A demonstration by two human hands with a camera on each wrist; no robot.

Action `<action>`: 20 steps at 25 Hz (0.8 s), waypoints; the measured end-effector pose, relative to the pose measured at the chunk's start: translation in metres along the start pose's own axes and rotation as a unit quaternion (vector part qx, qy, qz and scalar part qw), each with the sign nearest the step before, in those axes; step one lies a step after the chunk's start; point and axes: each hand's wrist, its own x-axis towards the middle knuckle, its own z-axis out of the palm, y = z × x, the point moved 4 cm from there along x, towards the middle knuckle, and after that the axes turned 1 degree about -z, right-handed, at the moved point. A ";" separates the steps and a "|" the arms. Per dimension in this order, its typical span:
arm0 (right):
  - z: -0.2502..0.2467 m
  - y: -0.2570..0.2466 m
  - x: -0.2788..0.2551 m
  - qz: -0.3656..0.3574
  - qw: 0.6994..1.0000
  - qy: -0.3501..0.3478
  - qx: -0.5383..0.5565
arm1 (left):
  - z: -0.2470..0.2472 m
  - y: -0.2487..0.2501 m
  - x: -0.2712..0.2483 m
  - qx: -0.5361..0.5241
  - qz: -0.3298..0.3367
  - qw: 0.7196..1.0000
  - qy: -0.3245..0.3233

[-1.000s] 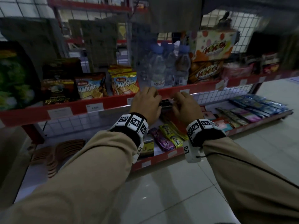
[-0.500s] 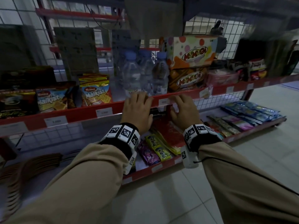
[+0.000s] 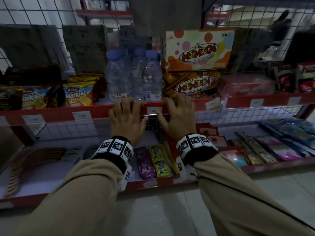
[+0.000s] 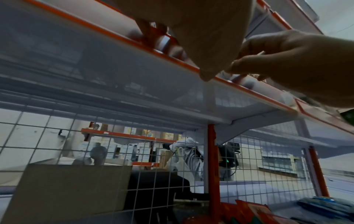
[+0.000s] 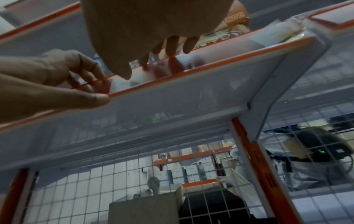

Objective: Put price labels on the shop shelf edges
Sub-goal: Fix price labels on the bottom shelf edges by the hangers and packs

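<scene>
Seating a price label in the red shelf edge, below the water bottles. The left hand and right hand flank the label, fingers curled over the edge's top lip, thumbs under it; both grip the strip itself. Likely fault: uneven pressure leaves the label crooked or buckled (a loose neighbouring label already tilts). The head view alone shows the label's face; the wrist views show thumbs pressing from beneath.
</scene>
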 end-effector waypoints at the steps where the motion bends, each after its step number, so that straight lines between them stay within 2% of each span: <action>1: 0.000 0.000 0.003 0.004 1.000 -0.007 -0.005 | -0.001 0.001 -0.001 0.009 0.000 1.000 -0.003; 8: 0.000 0.001 0.008 -0.018 0.998 -0.059 -0.017 | -0.020 0.009 -0.011 0.025 0.011 0.998 -0.051; 11: -0.001 -0.001 0.012 -0.031 0.997 -0.070 0.028 | -0.028 0.012 -0.005 -0.006 0.018 0.997 -0.076; 16: -0.003 -0.018 0.013 -0.096 0.991 -0.051 0.080 | -0.033 0.010 0.008 -0.039 0.049 0.995 -0.080; 20: -0.004 -0.025 0.015 -0.082 0.992 -0.056 0.075 | -0.032 0.006 0.008 -0.062 0.062 0.994 -0.067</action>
